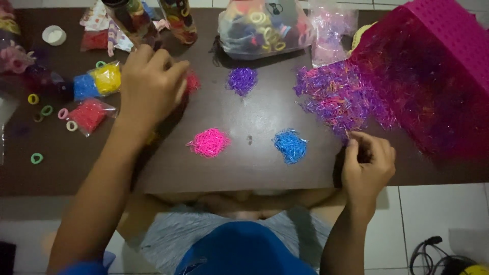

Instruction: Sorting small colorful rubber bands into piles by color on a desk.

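On a dark brown table point(265, 168) lie small sorted heaps of tiny elastic bands: a pink heap point(209, 142), a blue heap point(290, 145), a purple heap point(242, 80) and a red heap point(192, 82). My left hand point(150, 86) rests over the red heap, fingers curled down; whether it holds any bands is hidden. My right hand point(368, 165) pinches at the near edge of a big mixed pile of purple, pink and orange bands point(338, 97). That pile spills from a tipped magenta plastic basket point(448, 35) at the right.
Small bags of red point(89, 115), yellow point(107, 79) and blue bands point(84, 87) lie at the left among loose hair rings point(36, 158). A clear bag of hair ties point(262, 28), two tall jars point(178, 18) and a white lid point(54, 35) stand at the back. Tiled floor with a cable point(433, 254) lies below right.
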